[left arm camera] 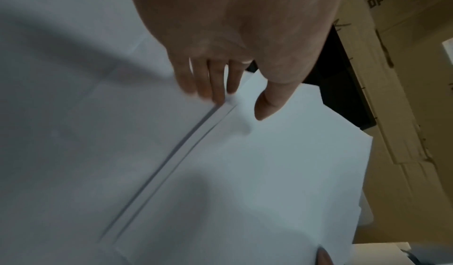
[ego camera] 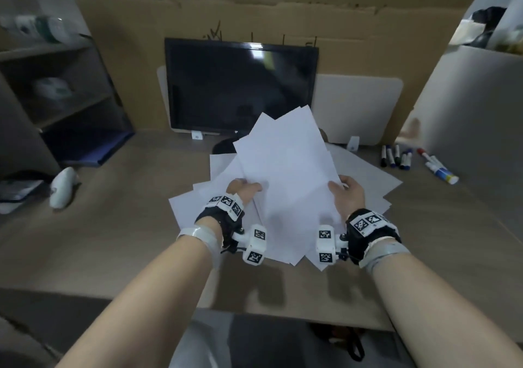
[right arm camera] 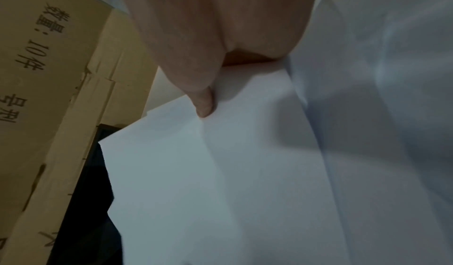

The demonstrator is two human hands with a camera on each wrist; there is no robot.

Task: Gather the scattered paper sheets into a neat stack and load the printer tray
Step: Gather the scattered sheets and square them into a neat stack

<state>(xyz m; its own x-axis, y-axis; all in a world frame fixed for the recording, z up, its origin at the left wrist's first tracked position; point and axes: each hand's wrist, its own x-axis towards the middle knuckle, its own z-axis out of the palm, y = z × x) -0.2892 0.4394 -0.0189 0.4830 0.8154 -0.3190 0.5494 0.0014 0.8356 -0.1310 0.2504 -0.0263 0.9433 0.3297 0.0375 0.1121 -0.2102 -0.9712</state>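
While both hands grip it: a fan of white sheets (ego camera: 285, 169) is lifted off the table (ego camera: 113, 240), tilted up toward the monitor (ego camera: 240, 84).
Left hand: the left hand (ego camera: 243, 190) pinches the fan's left edge, thumb (left arm camera: 267, 106) flat on the top sheet, fingers (left arm camera: 215, 87) curled under the edge.
Right hand: the right hand (ego camera: 349, 195) pinches the right edge near the fan's near right corner; in the right wrist view the thumb (right arm camera: 203, 102) presses on top, and the other fingers are hidden behind the paper.
Held sheets, place: between the two hands, above the middle of the table, with the far corners overlapping the lower part of the monitor in the head view.
Held sheets, look: plain white, blank, edges not lined up; several corners splay out at the far end, and the left wrist view shows stepped edges running side by side. Exact count cannot be told.
Loose sheets: more white sheets (ego camera: 365, 175) lie spread flat on the table under and around the held fan, reaching toward the right edge and the near edge; count cannot be told.
Markers: a cluster of about five markers (ego camera: 394, 156) lies at the far right of the table, with two more (ego camera: 438, 166) just beside it, apart from the paper.
Shelf: a shelf unit (ego camera: 56, 90) stands at the far left corner.
Cardboard: brown cardboard (ego camera: 254, 19) stands behind the monitor along the far edge.
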